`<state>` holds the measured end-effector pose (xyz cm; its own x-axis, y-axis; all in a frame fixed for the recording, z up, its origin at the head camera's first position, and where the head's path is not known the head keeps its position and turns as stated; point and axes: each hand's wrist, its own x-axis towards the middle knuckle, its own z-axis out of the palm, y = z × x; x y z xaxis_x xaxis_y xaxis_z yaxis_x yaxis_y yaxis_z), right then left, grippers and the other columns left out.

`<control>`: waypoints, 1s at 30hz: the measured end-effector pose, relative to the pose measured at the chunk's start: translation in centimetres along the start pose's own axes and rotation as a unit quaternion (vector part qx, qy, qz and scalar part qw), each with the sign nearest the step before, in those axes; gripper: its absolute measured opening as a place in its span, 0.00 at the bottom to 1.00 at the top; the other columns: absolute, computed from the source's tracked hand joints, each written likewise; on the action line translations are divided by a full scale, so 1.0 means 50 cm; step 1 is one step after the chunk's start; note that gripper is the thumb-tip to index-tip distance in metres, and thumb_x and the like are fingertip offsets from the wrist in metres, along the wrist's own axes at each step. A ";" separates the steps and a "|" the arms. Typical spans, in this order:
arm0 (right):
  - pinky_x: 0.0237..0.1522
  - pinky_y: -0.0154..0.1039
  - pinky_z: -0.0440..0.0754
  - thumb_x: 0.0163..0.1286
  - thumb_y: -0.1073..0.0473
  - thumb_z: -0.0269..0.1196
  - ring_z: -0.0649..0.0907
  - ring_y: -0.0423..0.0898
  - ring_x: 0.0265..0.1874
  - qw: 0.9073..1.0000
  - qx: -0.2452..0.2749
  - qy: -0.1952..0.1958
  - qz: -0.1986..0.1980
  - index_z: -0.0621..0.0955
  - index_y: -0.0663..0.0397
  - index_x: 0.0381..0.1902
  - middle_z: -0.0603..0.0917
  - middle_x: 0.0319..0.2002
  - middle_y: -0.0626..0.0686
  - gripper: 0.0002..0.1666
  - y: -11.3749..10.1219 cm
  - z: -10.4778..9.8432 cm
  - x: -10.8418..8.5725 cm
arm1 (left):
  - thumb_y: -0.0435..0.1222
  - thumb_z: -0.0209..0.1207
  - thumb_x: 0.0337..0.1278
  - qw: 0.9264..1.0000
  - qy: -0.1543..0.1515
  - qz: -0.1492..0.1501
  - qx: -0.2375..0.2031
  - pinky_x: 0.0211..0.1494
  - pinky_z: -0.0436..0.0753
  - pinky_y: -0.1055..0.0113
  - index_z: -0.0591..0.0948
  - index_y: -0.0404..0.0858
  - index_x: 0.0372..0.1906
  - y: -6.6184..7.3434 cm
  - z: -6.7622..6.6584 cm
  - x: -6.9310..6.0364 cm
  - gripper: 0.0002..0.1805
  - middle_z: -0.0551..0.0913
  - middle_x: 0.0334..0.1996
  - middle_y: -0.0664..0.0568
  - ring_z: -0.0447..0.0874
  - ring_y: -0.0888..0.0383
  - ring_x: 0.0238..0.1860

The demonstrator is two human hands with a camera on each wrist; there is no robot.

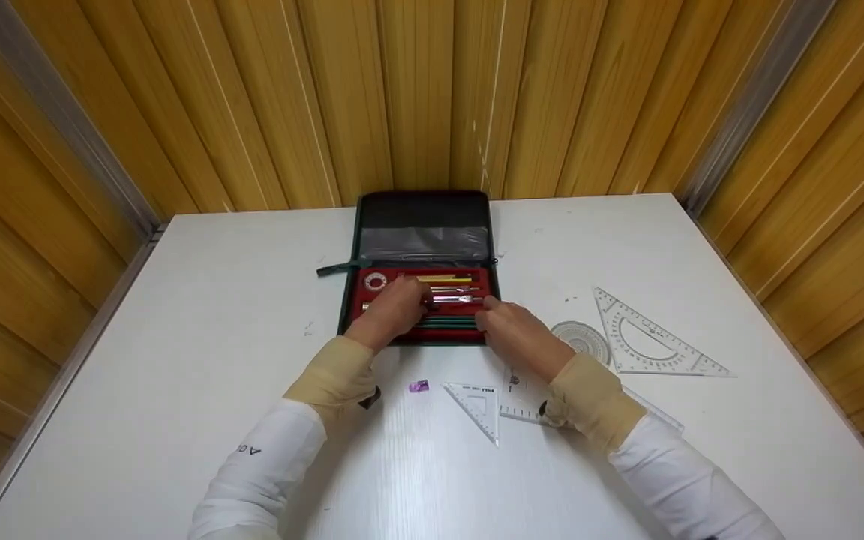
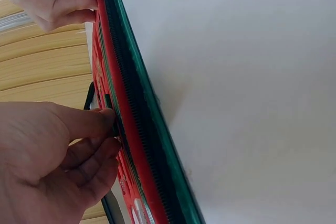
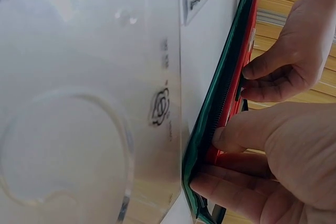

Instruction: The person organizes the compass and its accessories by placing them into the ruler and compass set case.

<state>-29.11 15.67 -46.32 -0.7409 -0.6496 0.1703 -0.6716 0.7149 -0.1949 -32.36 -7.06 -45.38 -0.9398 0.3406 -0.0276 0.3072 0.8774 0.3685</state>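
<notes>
A drawing-set case (image 1: 426,206) with a black inner lid lies unzipped, its red insert (image 1: 355,300) facing up. Dark green pencils (image 1: 447,322), silver compasses (image 1: 466,298) and a white ring-shaped piece (image 1: 375,281) sit in the insert. My left hand (image 1: 398,304) reaches over the insert; thumb and forefinger pinch a small dark green piece (image 2: 108,102), its kind mostly hidden by the fingers. At the case's front right corner, my right hand (image 1: 518,337) grips the edge, thumb (image 3: 223,137) on the red insert and fingers against the green rim (image 3: 210,106).
To the right lie a large clear set square (image 1: 631,367), a round protractor (image 1: 574,330), and a clear ruler-like plate (image 1: 518,409) partly under the right wrist. A small set square (image 1: 477,405) and a purple item (image 1: 418,385) lie in front of the case. Wood-patterned walls (image 1: 417,97) surround the white table (image 1: 237,300).
</notes>
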 end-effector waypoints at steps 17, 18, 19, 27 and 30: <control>0.43 0.43 0.87 0.69 0.71 0.66 0.87 0.52 0.36 1.000 -0.007 0.000 0.004 0.88 0.63 0.42 0.81 0.41 0.56 0.06 0.002 0.004 0.000 | 0.34 0.61 0.72 0.996 0.049 -0.008 0.069 0.57 0.84 0.55 0.90 0.37 0.46 0.006 0.006 0.005 0.09 0.90 0.44 0.46 0.88 0.50 0.45; 0.43 0.43 0.87 0.69 0.71 0.66 0.87 0.52 0.36 1.000 -0.008 0.000 0.005 0.88 0.63 0.42 0.81 0.41 0.56 0.06 0.002 0.004 0.000 | 0.34 0.61 0.72 0.996 0.046 -0.009 0.071 0.57 0.84 0.55 0.90 0.37 0.46 0.007 0.005 0.005 0.09 0.90 0.44 0.46 0.88 0.50 0.45; 0.42 0.43 0.87 0.69 0.71 0.66 0.87 0.52 0.36 1.000 -0.008 0.000 0.004 0.88 0.63 0.42 0.81 0.41 0.57 0.06 0.002 0.004 0.000 | 0.35 0.62 0.72 0.996 0.045 -0.010 0.073 0.57 0.84 0.55 0.89 0.37 0.47 0.008 0.004 0.005 0.09 0.90 0.44 0.45 0.88 0.50 0.44; 0.40 0.44 0.87 0.68 0.72 0.65 0.87 0.54 0.35 1.000 -0.003 0.003 -0.006 0.87 0.63 0.41 0.81 0.40 0.57 0.06 0.001 0.004 0.001 | 0.36 0.62 0.71 0.993 0.045 0.000 0.108 0.56 0.85 0.54 0.88 0.33 0.50 0.013 0.003 0.004 0.12 0.90 0.43 0.42 0.89 0.47 0.43; 0.40 0.45 0.87 0.69 0.72 0.64 0.87 0.54 0.35 1.000 0.001 0.003 -0.007 0.87 0.64 0.40 0.81 0.40 0.58 0.06 0.001 0.001 0.002 | 0.34 0.62 0.70 0.989 0.065 0.019 0.131 0.54 0.86 0.53 0.88 0.32 0.48 0.015 0.006 0.005 0.11 0.90 0.42 0.41 0.89 0.46 0.43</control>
<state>-29.20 15.65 -46.36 -0.7313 -0.6584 0.1780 -0.6820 0.7049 -0.1950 -32.31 -6.23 -45.40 -0.9332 0.3431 0.1071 0.3543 0.9284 0.1122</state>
